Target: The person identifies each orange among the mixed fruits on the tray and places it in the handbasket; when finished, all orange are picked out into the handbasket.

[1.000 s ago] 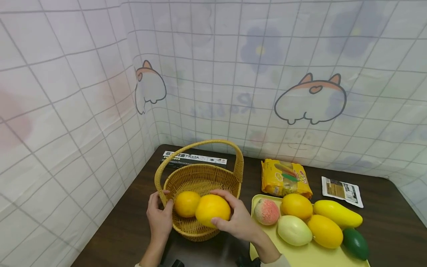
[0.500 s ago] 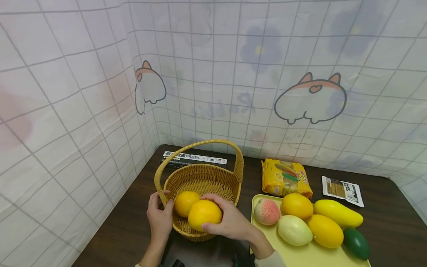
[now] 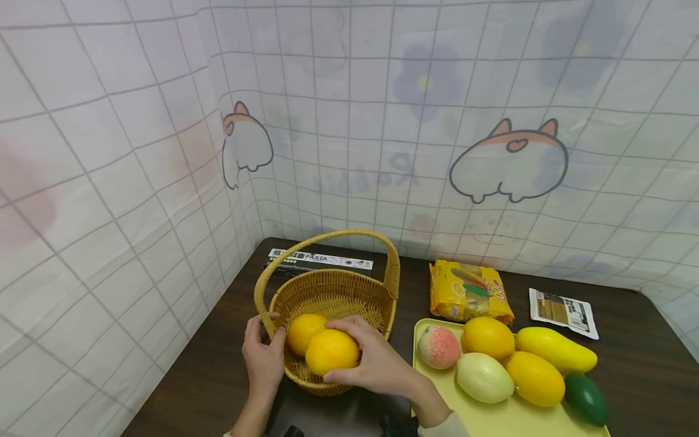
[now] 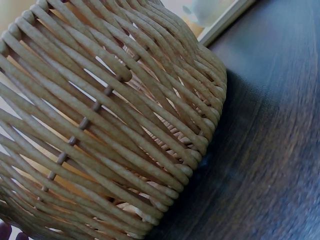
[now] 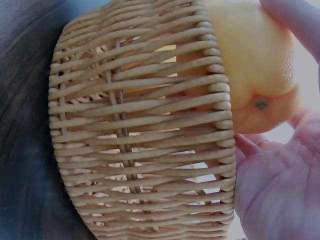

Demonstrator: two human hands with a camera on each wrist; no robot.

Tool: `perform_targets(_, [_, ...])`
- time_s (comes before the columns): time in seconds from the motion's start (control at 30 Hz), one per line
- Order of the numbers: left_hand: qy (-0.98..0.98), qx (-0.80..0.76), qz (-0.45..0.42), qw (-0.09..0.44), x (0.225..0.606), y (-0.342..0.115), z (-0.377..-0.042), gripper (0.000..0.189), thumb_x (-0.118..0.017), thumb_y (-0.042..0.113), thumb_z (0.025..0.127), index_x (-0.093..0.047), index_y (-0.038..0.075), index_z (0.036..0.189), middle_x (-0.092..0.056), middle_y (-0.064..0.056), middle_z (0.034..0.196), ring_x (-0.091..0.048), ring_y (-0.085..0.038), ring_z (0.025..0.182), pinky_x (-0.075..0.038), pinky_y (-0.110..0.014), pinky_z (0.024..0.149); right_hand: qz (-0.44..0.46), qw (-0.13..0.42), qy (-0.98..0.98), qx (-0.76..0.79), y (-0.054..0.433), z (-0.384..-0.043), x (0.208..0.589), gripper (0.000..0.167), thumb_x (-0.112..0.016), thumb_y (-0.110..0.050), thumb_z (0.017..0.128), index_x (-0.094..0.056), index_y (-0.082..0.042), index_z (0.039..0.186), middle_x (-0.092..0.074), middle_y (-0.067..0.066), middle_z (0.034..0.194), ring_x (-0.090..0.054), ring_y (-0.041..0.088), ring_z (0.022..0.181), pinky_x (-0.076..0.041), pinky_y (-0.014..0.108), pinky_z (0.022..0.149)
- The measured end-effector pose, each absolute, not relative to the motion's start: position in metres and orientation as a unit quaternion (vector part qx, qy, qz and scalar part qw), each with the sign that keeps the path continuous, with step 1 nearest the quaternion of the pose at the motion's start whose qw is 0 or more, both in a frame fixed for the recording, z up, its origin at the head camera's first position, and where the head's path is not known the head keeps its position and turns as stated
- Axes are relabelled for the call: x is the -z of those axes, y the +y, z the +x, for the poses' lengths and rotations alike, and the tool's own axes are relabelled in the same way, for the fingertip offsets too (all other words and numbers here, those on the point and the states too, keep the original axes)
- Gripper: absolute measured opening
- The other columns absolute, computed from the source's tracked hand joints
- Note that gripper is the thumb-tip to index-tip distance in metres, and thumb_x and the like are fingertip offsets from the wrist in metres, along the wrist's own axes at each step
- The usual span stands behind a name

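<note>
My right hand [image 3: 371, 358], grasping a yellow fruit [image 3: 332, 352], had moved lower and leftward; my left hand [image 3: 264, 352] gripped the basket [image 3: 327, 280]. The fruit looked round, its stem spot [image 5: 260, 103] green.

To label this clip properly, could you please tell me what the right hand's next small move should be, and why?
I would probably lower the held yellow fruit gently into the basket: the right hand grips it, the right wrist view shows it partly above the rim, and the left hand holds the basket's side.
</note>
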State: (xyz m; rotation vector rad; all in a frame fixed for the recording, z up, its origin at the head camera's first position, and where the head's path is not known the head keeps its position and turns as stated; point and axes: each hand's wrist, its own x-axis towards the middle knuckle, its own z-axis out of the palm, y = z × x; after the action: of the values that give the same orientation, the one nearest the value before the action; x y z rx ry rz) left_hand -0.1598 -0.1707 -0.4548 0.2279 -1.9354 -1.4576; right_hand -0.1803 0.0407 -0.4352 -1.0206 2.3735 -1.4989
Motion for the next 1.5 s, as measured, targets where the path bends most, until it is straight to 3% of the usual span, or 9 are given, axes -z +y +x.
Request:
perform_targets(0.17, [-0.748, 0.559, 0.099, 0.344, 0.454, -0.171, -0.159, 0.021, -0.062, -0.012, 0.082, -0.065, -0.003, 0.101, -0.058, -0.021, 0.101, -0.058, -0.031, 0.092, -0.038, -0.016, 0.075, -0.346, 0.082, 0.787, 0.505, 0.034, -0.18, 0.439, 0.069, -0.08, -0.042, 0.079, -0.051, -0.02, 0.138, -0.055, -0.007, 0.131, -0.057, 0.011, 0.102, -0.049, 0.03, 0.084])
perform_targets(0.5, [-0.751, 0.556, 0.102, 0.342, 0.453, -0.17, -0.159, 0.021, -0.062, -0.011, 0.083, -0.065, -0.001, 0.101, -0.058, -0.02, 0.101, -0.056, -0.027, 0.089, -0.038, -0.016, 0.074, -0.354, 0.061, 0.81, 0.464, 0.029, -0.179, 0.443, 0.07, -0.078, -0.047, 0.079, -0.052, -0.019, 0.138, -0.06, -0.004, 0.128, -0.059, 0.006, 0.096, -0.05, 0.027, 0.08])
perform_targets(0.83, [-0.753, 0.555, 0.098, 0.34, 0.453, -0.17, -0.159, 0.021, -0.063, -0.011, 0.083, -0.065, -0.001, 0.101, -0.058, -0.02, 0.102, -0.057, -0.027, 0.09, -0.039, -0.016, 0.074, -0.35, 0.042, 0.826, 0.44, 0.031, -0.177, 0.441, 0.068, -0.077, -0.047, 0.08, -0.052, -0.022, 0.137, -0.053, -0.009, 0.131, -0.054, 0.01, 0.109, -0.047, 0.033, 0.09])
perform_targets(1.1, [-0.754, 0.555, 0.101, 0.337, 0.452, -0.17, -0.159, 0.02, -0.063, -0.011, 0.083, -0.064, -0.004, 0.102, -0.059, -0.019, 0.102, -0.056, -0.025, 0.091, -0.038, -0.016, 0.075, -0.354, 0.073, 0.806, 0.47, 0.037, -0.177, 0.437, 0.062, -0.075, -0.042, 0.083, -0.052, -0.022, 0.138, -0.051, -0.009, 0.134, -0.052, 0.011, 0.115, -0.045, 0.034, 0.096])
perform_targets(1.3, [-0.756, 0.555, 0.102, 0.332, 0.452, -0.171, -0.159, 0.021, -0.063, -0.01, 0.083, -0.064, -0.005, 0.103, -0.059, -0.018, 0.102, -0.058, -0.025, 0.09, -0.04, -0.015, 0.072, -0.368, 0.098, 0.787, 0.485, 0.043, -0.176, 0.432, 0.055, -0.073, -0.029, 0.088, -0.051, -0.02, 0.138, -0.053, -0.001, 0.137, -0.052, 0.016, 0.121, -0.044, 0.041, 0.099])
perform_targets(1.5, [-0.753, 0.558, 0.089, 0.337, 0.454, -0.172, -0.16, 0.02, -0.063, -0.011, 0.083, -0.064, -0.005, 0.102, -0.058, -0.021, 0.101, -0.058, -0.027, 0.088, -0.042, -0.013, 0.069, -0.365, 0.111, 0.791, 0.479, 0.051, -0.176, 0.427, 0.051, -0.07, -0.03, 0.09, -0.052, -0.022, 0.138, -0.053, -0.001, 0.138, -0.052, 0.016, 0.123, -0.043, 0.047, 0.101])
